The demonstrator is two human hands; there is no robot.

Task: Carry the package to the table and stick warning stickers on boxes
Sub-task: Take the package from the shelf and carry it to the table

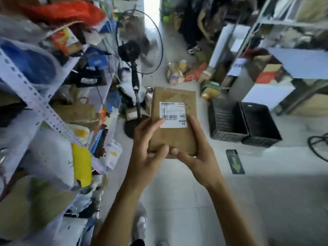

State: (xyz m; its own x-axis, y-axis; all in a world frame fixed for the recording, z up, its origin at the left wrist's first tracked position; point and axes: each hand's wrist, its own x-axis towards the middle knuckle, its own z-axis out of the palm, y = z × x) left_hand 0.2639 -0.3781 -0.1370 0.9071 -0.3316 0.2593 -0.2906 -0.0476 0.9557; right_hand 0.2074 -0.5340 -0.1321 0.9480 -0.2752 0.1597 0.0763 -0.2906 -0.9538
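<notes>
A flat brown cardboard package with a white barcode label is held in front of me above the floor. My left hand grips its near left edge, thumb lying on the label's corner. My right hand holds the near right edge, its thumb across the bottom side. Both forearms reach up from the bottom of the view. No stickers can be seen.
Crowded metal shelving full of bags and boxes lines the left. A standing fan is just beyond the package. Two black crates sit on the floor at right, by a rack and a grey table. Goods lie on the tiled aisle.
</notes>
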